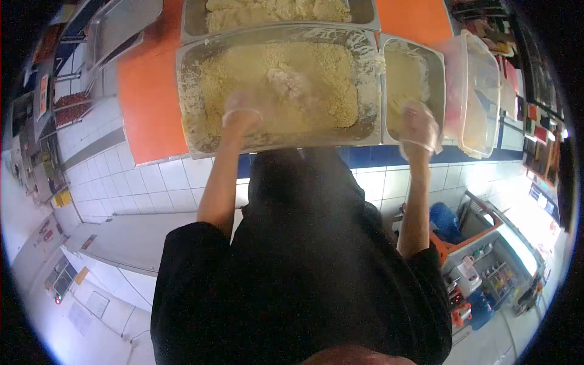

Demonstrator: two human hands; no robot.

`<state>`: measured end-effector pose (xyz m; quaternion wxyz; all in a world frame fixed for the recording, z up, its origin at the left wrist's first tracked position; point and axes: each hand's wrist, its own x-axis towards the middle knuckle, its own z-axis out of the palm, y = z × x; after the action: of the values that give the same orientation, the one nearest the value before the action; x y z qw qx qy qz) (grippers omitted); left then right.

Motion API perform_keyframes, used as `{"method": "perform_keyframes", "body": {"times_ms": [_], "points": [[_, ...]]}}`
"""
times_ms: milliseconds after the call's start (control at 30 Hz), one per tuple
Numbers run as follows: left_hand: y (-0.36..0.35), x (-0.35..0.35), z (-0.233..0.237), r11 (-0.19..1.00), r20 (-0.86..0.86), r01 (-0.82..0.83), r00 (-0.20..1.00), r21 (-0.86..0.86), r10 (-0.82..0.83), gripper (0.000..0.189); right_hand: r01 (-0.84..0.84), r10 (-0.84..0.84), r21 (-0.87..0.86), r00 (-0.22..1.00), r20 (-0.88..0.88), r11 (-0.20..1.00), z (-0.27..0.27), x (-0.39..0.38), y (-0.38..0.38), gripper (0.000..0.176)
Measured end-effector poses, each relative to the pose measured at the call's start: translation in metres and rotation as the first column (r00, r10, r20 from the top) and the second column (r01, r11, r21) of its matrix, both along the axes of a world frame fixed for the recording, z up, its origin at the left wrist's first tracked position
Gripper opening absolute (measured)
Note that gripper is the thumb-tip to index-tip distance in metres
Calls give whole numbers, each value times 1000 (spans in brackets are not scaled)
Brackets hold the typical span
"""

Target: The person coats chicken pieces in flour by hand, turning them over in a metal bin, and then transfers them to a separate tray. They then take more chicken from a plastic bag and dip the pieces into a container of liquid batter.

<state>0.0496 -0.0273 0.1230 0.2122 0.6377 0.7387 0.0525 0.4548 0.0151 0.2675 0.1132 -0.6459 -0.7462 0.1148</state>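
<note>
A large metal pan point(185, 100) holds pale yellow crumbly breading point(337, 79) with a lump dusted in white flour point(289, 82) near its middle. My left hand point(242, 112), in a clear plastic glove, is over the left front part of this pan, its fingers smeared by motion and haze. To the right stands a narrower metal pan point(440, 79) with a smooth pale yellow layer point(401, 73) in it. My right hand point(420, 126), also gloved, is at the front right of that pan, fingers pointing into it; I cannot tell whether it holds anything.
Another metal pan point(372, 12) of breading stands behind the large one. A clear plastic tub point(480, 100) is right of the narrow pan. Orange counter surface point(149, 100) shows at the left, with a metal tray point(125, 24) at the back left.
</note>
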Motion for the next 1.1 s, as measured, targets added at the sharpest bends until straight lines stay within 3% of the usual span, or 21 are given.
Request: {"method": "perform_keyframes", "body": {"times_ms": [33,100,167,200,267,367,400,467,533,600,667,733,767,800,833,867,900,933,967,1033,1100], "points": [[27,-12,20,997,-110,40,993,-73,-48,52,-14,16,-44,999,46,999,-32,-13,-5,17],[46,-37,10,973,-297,133,952,189,-72,50,-428,465,-183,838,287,885,-49,-76,-3,16],[59,-57,-9,973,-249,112,967,201,-60,53,-452,612,-471,744,269,757,-78,-119,-5,25],[60,-65,-18,974,-207,84,977,211,-40,55,-449,611,-473,744,272,758,-100,-128,-9,25],[41,-73,-30,947,-206,166,972,275,-111,47,-372,441,-542,897,-4,753,-126,-151,-19,23],[8,-65,-33,789,-237,397,917,469,-321,28,-497,538,-602,833,-130,625,-92,-199,-13,33],[6,-59,-27,783,-234,404,914,473,-330,28,-488,529,-601,840,-125,633,-115,-206,-14,33],[5,-39,-6,909,-60,402,916,113,-398,27,-683,762,-550,636,-125,480,-182,-215,-16,36],[2,-26,15,872,117,407,913,-273,-390,26,-672,748,-506,659,-76,541,-183,-240,-29,33],[0,-25,29,880,212,343,935,-328,-285,30,-661,731,-447,682,-23,602,-177,-248,-33,31],[-1,-30,27,870,302,288,938,-400,-172,34,-499,426,-471,867,-260,727,-161,-242,-36,40],[-1,-39,15,844,523,126,828,-521,199,45,-521,411,-457,853,-323,721,-135,-247,-22,39],[4,-40,14,842,526,136,828,-522,193,45,-552,406,-437,828,-387,710,-116,-249,-12,38],[11,-41,15,864,506,253,862,-435,2,50,-545,398,-442,833,-385,712,-85,-252,-13,38],[20,-41,15,861,466,373,865,-346,-187,57,-310,-1,-440,816,-578,843,-47,-255,-18,39],[30,-37,-2,861,470,377,861,-340,-192,57,-50,-366,-493,605,-707,869,-27,-257,-21,39],[37,-30,-28,927,355,333,899,-172,-257,59,-45,-366,-491,608,-705,870,-38,-244,-12,39],[39,-25,-43,954,225,299,929,10,-293,63,-45,-185,-474,885,-427,879,-61,-219,5,47],[47,-22,-24,952,225,305,927,13,-300,63,-51,22,-459,997,-68,887,-81,-201,16,56],[67,-14,30,935,237,68,971,-347,17,73,98,-136,-458,990,-49,883,-103,-184,19,57],[63,-2,1,954,272,33,961,-297,51,78,254,-366,-597,928,-71,761,-143,-179,26,62]]}}
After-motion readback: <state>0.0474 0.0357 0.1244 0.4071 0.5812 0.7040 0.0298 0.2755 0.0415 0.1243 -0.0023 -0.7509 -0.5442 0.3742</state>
